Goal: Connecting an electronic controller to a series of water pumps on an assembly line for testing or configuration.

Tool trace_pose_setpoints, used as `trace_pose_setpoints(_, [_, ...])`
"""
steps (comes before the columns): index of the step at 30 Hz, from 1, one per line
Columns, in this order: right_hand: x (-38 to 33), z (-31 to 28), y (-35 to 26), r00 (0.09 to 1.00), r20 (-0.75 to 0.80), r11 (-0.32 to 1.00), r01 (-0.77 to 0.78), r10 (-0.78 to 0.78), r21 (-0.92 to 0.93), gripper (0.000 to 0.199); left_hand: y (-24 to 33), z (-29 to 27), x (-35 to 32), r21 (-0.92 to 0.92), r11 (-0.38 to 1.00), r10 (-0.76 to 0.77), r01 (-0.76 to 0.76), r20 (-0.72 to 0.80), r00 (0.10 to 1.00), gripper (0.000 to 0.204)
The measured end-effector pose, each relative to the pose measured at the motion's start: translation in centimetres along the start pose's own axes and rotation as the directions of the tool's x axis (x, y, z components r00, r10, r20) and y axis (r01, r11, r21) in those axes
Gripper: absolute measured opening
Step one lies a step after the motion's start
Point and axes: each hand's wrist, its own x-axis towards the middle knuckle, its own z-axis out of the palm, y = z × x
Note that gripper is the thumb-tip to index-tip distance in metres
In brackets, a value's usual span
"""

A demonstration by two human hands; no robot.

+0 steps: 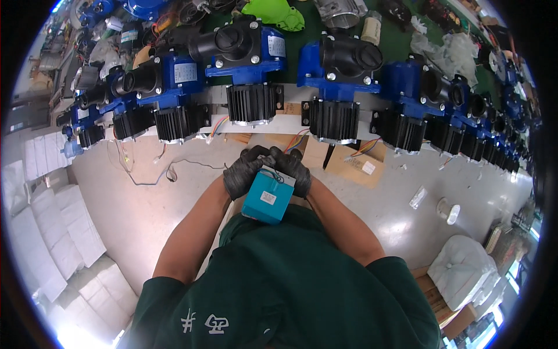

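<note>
In front of my waist is a teal box (267, 200) with a white label, a silvery plate on its far end and a loop of black wire (273, 173). My left hand (245, 170), in a dark glove, is closed at the box's far left corner; what its fingertips grip is hidden. On the other side my gloved right hand (292, 170) has its fingers curled inward, close to the left fingertips. Coloured wires (296, 141) run from a blue-and-black motor pump (334, 87) down to the right fingers. Another motor pump (247, 64) stands to its left.
More blue pumps with black ribbed motors (407, 104) line the bench edge on both sides. Behind them lies a bright green cover (273, 13). Cardboard (354, 166) lies below the bench. A thin grey cable (145, 183) trails left, near white wrapped stacks (64, 227).
</note>
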Motion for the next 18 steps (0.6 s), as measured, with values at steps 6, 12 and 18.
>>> trace_pose_setpoints(6, [0.6, -1.0, -0.8, 0.967, 0.127, 0.859, -0.255, 0.221, 0.443, 0.052, -1.2, -0.1, 0.1, 0.003, 1.000, 0.015, -0.015, -0.012, 1.000, 0.034])
trace_pose_setpoints(12, [0.9, -0.4, 0.8, 0.918, 0.262, 0.585, -0.392, 0.297, 0.710, 0.055, 3.9, 0.8, 0.3, -0.703, 0.609, -0.445, 0.366, 0.080, 0.892, 0.028])
trace_pose_setpoints(18, [2.7, 1.4, 1.3, 0.941, 0.311, -0.107, -0.299, 0.134, 0.948, 0.064, 0.5, 0.4, 0.5, -0.427, 0.901, -0.123, 0.081, -0.071, 0.990, 0.031])
